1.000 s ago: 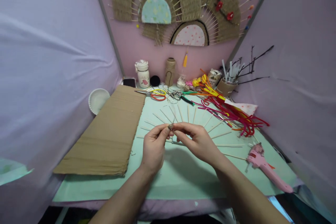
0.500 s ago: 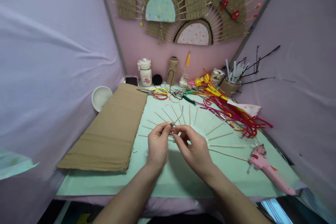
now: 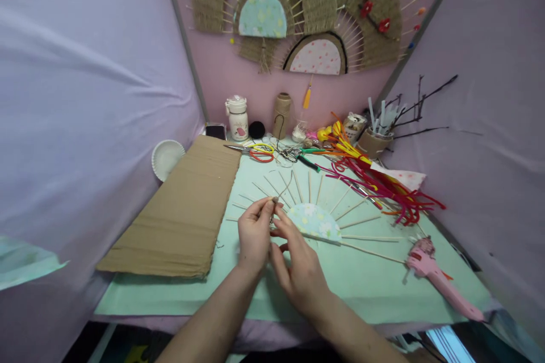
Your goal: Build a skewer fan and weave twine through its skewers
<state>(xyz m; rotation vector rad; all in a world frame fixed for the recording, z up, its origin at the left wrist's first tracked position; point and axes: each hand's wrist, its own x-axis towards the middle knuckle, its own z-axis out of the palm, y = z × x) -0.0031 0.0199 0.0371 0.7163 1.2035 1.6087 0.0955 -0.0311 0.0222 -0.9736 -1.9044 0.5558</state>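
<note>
My left hand (image 3: 255, 235) is closed in a pinch on a small wound bit of brown twine (image 3: 288, 186), whose loose end sticks up and to the right. Close against it, my right hand (image 3: 298, 264) has its fingers bent at the lower part of the twine, most of which the fingers hide. Behind both hands lies a fan frame (image 3: 315, 221): a half-round of pale blue flowered cloth with thin sticks spreading outward. My left hand covers some of the sticks on that side.
Left lies a cardboard sheet (image 3: 179, 210), with a white fluted dish (image 3: 167, 160) behind. Scissors (image 3: 251, 151), green-handled pliers (image 3: 307, 162), a twine spool (image 3: 281, 114) and a white bottle (image 3: 237, 119) stand or lie at the back. Pipe cleaners (image 3: 383, 181) and a pink glue gun (image 3: 440, 281) are right.
My right hand has moved down and left, uncovering the flowered half-round. The twine's loose end has shifted slightly left. My left hand stays nearly in place; the view has shifted a little.
</note>
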